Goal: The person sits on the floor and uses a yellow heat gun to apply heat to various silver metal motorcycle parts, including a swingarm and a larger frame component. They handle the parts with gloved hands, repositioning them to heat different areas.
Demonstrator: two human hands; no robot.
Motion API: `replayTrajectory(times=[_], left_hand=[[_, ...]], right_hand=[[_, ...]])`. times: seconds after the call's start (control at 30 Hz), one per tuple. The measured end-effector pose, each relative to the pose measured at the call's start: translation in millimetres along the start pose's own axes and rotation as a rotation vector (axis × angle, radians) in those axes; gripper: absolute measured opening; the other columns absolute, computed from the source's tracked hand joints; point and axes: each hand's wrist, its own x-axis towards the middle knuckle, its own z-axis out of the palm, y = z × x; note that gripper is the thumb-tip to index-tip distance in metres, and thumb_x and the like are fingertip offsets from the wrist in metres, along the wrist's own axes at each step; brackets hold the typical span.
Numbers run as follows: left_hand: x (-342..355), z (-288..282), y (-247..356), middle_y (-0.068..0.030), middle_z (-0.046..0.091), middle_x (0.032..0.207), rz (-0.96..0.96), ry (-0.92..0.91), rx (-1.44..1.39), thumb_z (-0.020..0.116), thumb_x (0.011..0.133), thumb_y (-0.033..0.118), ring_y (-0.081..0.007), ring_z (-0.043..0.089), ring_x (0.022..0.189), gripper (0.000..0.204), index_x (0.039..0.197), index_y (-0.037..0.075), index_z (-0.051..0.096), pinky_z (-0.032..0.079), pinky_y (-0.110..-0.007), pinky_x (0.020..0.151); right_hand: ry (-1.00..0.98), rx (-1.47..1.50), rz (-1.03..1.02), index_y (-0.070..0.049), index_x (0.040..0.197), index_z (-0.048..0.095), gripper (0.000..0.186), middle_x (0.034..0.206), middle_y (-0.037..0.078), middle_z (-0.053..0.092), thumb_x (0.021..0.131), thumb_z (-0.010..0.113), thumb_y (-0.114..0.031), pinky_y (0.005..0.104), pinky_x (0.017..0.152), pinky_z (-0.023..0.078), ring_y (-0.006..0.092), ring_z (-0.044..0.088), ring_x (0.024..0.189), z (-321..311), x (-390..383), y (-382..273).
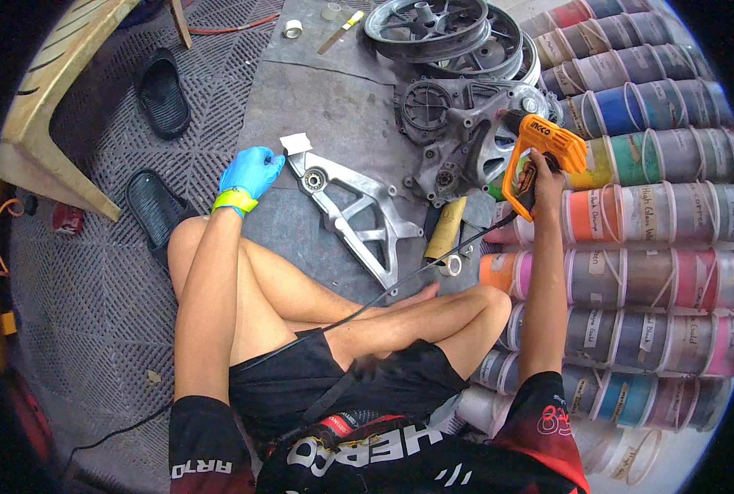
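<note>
My right hand (542, 174) grips the handle of an orange corded tool (555, 142) that looks like a heat gun, its dark nozzle end toward the left. It is raised at the right, above grey engine casings (433, 107). My left hand (250, 170), in a blue glove with a yellow-green wristband, has its fingers curled beside the upper end of a bare metal motorcycle swingarm (359, 216). Whatever those fingers pinch is hidden. A white piece of tape or paper (295, 143) sticks up from that end. The swingarm lies slanted on a grey mat (334, 107), before my crossed legs.
Black cord (367, 309) runs across my lap. Motorcycle wheels (425, 33) lie far right, and stacked lidded tubs (606, 206) line the right side. A tape roll (450, 265), a scraper (340, 33), black slippers (163, 95) and a yellowish chair (54, 90) are around me.
</note>
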Motion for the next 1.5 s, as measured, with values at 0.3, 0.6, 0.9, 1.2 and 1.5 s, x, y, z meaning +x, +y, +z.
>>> replayTrajectory(times=[0.3,0.6,0.9,1.2,1.5], left_hand=[[1.3,0.4,-1.8,-0.0260,0.071,0.101,0.004,0.009,0.010,0.066,0.093,0.043,-0.0414,0.069,0.098,0.045,0.103,0.000,0.074,0.054,-0.046,0.084],[3.8,1.7,-6.8,-0.0242,0.071,0.103,-0.003,-0.004,-0.007,0.065,0.092,0.043,-0.0412,0.069,0.099,0.043,0.104,0.002,0.074,0.054,-0.047,0.085],[-1.3,1.2,-8.7,-0.0229,0.071,0.102,0.047,0.009,0.016,0.064,0.092,0.044,-0.0439,0.067,0.098,0.041,0.102,0.005,0.074,0.054,-0.049,0.083],[-64.4,-28.3,54.6,-0.0204,0.075,0.104,0.124,-0.088,-0.181,0.065,0.097,0.022,-0.0270,0.073,0.093,0.031,0.115,-0.003,0.070,0.055,-0.038,0.083],[-196.8,-71.9,84.9,-0.0195,0.063,0.128,0.428,0.056,0.717,0.074,0.088,0.030,-0.0405,0.054,0.123,0.051,0.129,0.003,0.061,0.037,-0.051,0.110]], right_hand=[[0.006,0.003,0.004,-0.010,0.090,0.061,0.021,0.066,0.002,0.061,0.093,0.073,-0.027,0.0306,0.043,0.051,0.0133,0.060,0.049,4.1,-2.7,-0.8],[-0.005,0.030,0.053,-0.009,0.090,0.060,0.022,0.067,0.002,0.060,0.093,0.072,-0.028,0.0295,0.043,0.049,0.0132,0.058,0.049,1.8,-25.1,6.2],[-0.038,0.084,0.043,-0.008,0.081,0.059,0.028,0.058,0.004,0.058,0.095,0.069,-0.029,0.0282,0.040,0.047,0.0143,0.056,0.043,18.9,-113.2,13.0],[-0.001,0.177,0.002,-0.006,0.094,0.062,0.017,0.069,0.000,0.060,0.093,0.073,-0.018,0.0265,0.047,0.045,0.0097,0.057,0.053,42.9,-141.1,36.7],[-0.281,0.304,-0.167,0.006,0.136,0.033,0.066,0.125,0.036,0.055,0.086,0.070,-0.017,0.0490,0.099,0.047,0.0480,0.058,0.119,65.4,-133.6,37.2]])
